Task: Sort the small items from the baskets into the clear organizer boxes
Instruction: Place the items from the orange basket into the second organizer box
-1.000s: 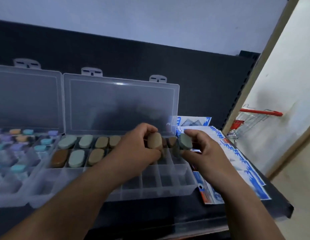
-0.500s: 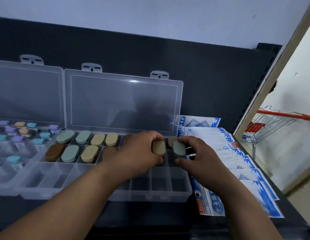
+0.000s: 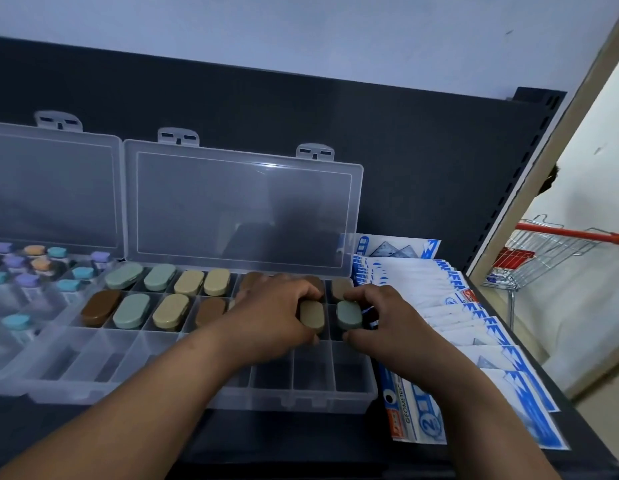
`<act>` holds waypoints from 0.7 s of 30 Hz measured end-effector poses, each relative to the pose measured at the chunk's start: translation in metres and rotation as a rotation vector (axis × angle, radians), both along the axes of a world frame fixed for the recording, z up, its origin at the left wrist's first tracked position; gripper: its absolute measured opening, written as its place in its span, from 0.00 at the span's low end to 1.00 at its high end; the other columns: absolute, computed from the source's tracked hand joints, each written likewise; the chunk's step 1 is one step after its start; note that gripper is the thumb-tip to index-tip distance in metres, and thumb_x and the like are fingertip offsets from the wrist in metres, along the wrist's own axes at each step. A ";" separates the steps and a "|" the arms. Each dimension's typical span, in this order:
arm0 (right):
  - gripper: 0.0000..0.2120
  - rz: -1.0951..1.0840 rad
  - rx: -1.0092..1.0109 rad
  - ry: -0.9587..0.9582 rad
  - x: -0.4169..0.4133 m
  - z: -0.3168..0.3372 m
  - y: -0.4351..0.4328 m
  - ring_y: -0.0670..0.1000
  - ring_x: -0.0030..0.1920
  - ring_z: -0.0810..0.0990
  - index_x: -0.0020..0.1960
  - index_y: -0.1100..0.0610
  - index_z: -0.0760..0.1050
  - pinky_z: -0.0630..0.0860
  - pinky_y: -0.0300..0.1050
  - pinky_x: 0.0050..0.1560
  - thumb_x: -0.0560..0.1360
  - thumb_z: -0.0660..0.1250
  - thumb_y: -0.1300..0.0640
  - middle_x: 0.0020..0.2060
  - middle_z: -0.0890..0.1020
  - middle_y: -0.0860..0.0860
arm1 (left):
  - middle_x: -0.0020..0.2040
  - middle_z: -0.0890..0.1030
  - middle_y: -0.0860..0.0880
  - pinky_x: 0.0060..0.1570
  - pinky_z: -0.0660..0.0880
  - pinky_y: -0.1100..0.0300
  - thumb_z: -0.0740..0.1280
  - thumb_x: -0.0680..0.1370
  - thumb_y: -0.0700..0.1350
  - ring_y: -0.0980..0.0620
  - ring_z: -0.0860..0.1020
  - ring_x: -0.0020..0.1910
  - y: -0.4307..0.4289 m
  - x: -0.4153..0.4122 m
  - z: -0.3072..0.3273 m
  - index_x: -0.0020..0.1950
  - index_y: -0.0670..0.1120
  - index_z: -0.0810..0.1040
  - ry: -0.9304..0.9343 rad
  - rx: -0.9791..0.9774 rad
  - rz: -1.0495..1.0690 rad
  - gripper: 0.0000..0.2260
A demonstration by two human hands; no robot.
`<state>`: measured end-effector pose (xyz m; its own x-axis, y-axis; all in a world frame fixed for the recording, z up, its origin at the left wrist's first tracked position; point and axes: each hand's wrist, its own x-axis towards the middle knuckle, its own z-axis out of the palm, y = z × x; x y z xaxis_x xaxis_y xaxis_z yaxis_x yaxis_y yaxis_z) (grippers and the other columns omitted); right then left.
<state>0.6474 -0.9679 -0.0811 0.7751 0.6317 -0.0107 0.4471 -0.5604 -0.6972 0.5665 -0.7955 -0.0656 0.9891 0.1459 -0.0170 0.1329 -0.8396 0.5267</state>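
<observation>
Left hand (image 3: 273, 313) is gripping a tan oval case (image 3: 311, 317), fingers curling over its top and thumb underneath. Right hand (image 3: 387, 323) is pinching a grey-green oval case (image 3: 349, 315) between thumb and curled fingers. Both cases are sitting side by side in the middle row of the clear organizer box (image 3: 301, 393), toward its 3 o'clock end: grey-green in the last cell, tan in the cell just at its 9 o'clock. More oval cases (image 3: 131, 310) – green, tan, brown – are lying in the back and middle rows toward 9 o'clock. The lid (image 3: 242, 209) is standing open at 12 o'clock. A second organizer (image 3: 10, 358) holding small capped bottles (image 3: 15, 322) is touching the box at 9 o'clock. Blue-and-white packets (image 3: 474, 341) are lying fanned at 3 o'clock – a wire shopping cart (image 3: 536, 251) is showing beyond them at 2 o'clock.
</observation>
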 end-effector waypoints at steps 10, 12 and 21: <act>0.18 -0.014 -0.026 -0.175 -0.010 0.014 0.005 0.45 0.58 0.71 0.60 0.43 0.69 0.68 0.39 0.58 0.73 0.69 0.52 0.57 0.70 0.44 | 0.59 0.73 0.57 0.59 0.67 0.57 0.70 0.73 0.53 0.54 0.68 0.61 -0.002 -0.010 0.008 0.64 0.57 0.72 -0.119 0.077 -0.020 0.20; 0.20 -0.058 -0.087 -0.328 -0.013 0.021 0.012 0.48 0.65 0.67 0.64 0.45 0.68 0.66 0.45 0.65 0.74 0.67 0.50 0.63 0.70 0.46 | 0.61 0.72 0.54 0.62 0.66 0.57 0.67 0.75 0.54 0.53 0.68 0.63 0.002 -0.014 0.011 0.65 0.55 0.70 -0.201 0.197 -0.003 0.20; 0.31 0.036 -0.356 -0.522 -0.045 0.028 0.059 0.52 0.77 0.38 0.78 0.44 0.47 0.42 0.55 0.76 0.79 0.55 0.40 0.78 0.43 0.46 | 0.79 0.47 0.49 0.73 0.39 0.46 0.57 0.77 0.62 0.48 0.41 0.77 0.049 -0.063 0.012 0.77 0.54 0.49 -0.234 0.641 0.227 0.32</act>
<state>0.6028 -0.9091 -0.0532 0.7133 0.6849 0.1488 0.7009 -0.6961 -0.1554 0.5037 -0.7464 -0.0540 0.9003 0.2588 0.3499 0.2849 -0.9583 -0.0241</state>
